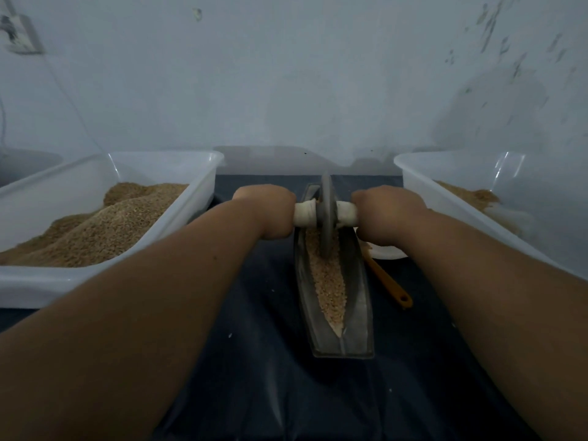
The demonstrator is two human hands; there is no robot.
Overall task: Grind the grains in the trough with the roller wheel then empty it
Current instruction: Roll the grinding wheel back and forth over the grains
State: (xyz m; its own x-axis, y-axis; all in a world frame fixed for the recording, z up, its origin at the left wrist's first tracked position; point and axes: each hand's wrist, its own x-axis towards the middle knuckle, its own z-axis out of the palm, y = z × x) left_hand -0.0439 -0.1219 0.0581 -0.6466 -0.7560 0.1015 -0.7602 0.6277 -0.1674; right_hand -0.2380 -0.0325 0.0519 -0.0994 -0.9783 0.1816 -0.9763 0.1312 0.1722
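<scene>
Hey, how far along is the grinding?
Loaded: grains lie along the trough. In hand: left hand and right hand grip the roller wheel by its handle, wheel standing in the far half. Left: near grains look coarse; trough not yet emptied.

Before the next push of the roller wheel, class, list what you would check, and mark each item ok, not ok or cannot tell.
1. Left hand grips the wrapped handle: ok.
2. Right hand grips the handle's other end: ok.
3. Roller wheel stands inside the trough, on the grains: ok.
4. Grains lie along the trough's near stretch, ready to roll over: ok.
5. Orange utensil lies outside the trough, to its right: ok.
6. Trough sits firm on the dark cloth: cannot tell.
</scene>
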